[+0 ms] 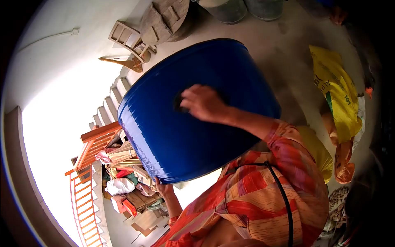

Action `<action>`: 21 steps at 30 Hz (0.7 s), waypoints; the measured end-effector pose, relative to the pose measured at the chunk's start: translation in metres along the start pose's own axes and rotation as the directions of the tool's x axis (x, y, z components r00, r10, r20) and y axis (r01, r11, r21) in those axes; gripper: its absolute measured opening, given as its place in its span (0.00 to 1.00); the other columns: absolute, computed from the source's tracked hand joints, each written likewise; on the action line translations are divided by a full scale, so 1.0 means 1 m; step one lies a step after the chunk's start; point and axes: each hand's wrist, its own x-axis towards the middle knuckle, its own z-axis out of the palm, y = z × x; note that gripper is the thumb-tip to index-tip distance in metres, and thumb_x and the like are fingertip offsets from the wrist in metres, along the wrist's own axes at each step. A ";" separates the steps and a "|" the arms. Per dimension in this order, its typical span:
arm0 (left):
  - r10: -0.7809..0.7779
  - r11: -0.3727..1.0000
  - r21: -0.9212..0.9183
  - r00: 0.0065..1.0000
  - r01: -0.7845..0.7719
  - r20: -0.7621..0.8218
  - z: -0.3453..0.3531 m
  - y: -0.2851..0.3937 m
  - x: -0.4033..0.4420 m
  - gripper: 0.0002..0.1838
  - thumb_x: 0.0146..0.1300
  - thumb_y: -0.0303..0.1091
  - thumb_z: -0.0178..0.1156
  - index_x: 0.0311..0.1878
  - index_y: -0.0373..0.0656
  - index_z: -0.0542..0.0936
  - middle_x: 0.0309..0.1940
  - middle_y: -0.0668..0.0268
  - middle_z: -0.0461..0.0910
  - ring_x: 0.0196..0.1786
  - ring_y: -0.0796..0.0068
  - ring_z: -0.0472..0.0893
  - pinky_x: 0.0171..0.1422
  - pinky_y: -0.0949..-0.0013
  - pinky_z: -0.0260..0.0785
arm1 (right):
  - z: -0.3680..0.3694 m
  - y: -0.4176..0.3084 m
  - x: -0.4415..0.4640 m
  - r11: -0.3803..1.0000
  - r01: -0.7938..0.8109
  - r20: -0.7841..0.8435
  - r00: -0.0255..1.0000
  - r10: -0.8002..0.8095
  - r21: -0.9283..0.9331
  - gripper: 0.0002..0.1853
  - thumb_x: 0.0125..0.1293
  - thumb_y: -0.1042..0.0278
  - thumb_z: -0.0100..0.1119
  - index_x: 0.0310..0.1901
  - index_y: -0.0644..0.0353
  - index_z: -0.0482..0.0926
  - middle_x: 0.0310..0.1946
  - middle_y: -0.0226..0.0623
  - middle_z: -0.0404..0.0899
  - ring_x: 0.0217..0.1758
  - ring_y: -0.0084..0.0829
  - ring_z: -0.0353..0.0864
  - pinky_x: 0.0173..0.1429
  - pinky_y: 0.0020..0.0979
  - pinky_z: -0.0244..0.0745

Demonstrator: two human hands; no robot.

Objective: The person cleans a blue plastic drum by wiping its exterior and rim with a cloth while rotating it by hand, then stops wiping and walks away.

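A large blue drum (205, 136) lies tilted across the middle of the view, close in front of my body. My right hand (203, 103) is on its side, slightly blurred, with curled fingers over a small dark item (179, 102) pressed against the blue surface. At the drum's lower left rim, my left hand (164, 187) grips the edge, its fingers partly hidden by the drum.
Yellow sacks (337, 94) lie at the right. Wooden chair (127, 37), round wooden board (164, 20) and dark buckets (226, 11) stand at the top. Left are stairs, an orange railing (86, 206) and piled clutter (123, 185). Another person's hand (338, 15) shows top right.
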 end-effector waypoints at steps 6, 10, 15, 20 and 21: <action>-0.063 0.995 0.079 0.994 0.056 0.094 0.012 -0.005 -0.004 0.22 0.73 0.40 0.50 0.64 0.39 0.72 0.63 0.55 0.73 0.65 0.56 0.72 0.72 0.48 0.60 | -0.038 0.252 -0.112 0.233 -0.967 0.176 0.248 0.953 0.101 0.24 0.72 0.53 0.45 0.56 0.66 0.77 0.55 0.45 0.78 0.57 0.43 0.76 0.60 0.42 0.71; -0.078 0.997 0.037 0.992 0.075 0.103 0.017 -0.019 -0.023 0.22 0.74 0.40 0.49 0.64 0.38 0.71 0.66 0.55 0.71 0.67 0.56 0.70 0.73 0.48 0.58 | -0.020 0.315 -0.149 0.007 -0.997 0.129 -0.003 0.992 -0.078 0.27 0.73 0.50 0.37 0.54 0.64 0.78 0.51 0.48 0.80 0.49 0.39 0.80 0.54 0.38 0.72; 0.045 0.986 0.159 0.997 -0.055 0.065 0.010 -0.027 -0.021 0.23 0.74 0.43 0.49 0.64 0.37 0.70 0.62 0.55 0.74 0.63 0.56 0.74 0.72 0.51 0.63 | -0.017 0.209 0.019 0.574 -0.780 0.037 0.584 0.811 -0.249 0.15 0.66 0.70 0.55 0.52 0.66 0.77 0.45 0.52 0.79 0.50 0.43 0.80 0.53 0.43 0.75; 0.053 0.989 0.136 0.996 -0.063 0.076 0.025 -0.041 -0.013 0.24 0.74 0.44 0.50 0.64 0.37 0.71 0.61 0.55 0.75 0.62 0.56 0.75 0.71 0.51 0.64 | 0.045 0.009 0.086 0.998 0.055 0.183 0.982 -0.053 -0.006 0.12 0.54 0.71 0.63 0.42 0.57 0.81 0.43 0.39 0.78 0.48 0.39 0.76 0.51 0.40 0.72; 0.051 0.995 0.087 0.997 -0.056 0.059 0.028 -0.043 -0.016 0.24 0.73 0.44 0.51 0.64 0.37 0.71 0.61 0.55 0.75 0.62 0.56 0.75 0.70 0.51 0.64 | 0.062 -0.027 0.081 0.978 0.206 0.283 0.940 -0.190 -0.027 0.11 0.55 0.69 0.60 0.41 0.56 0.81 0.44 0.37 0.79 0.49 0.38 0.76 0.52 0.41 0.71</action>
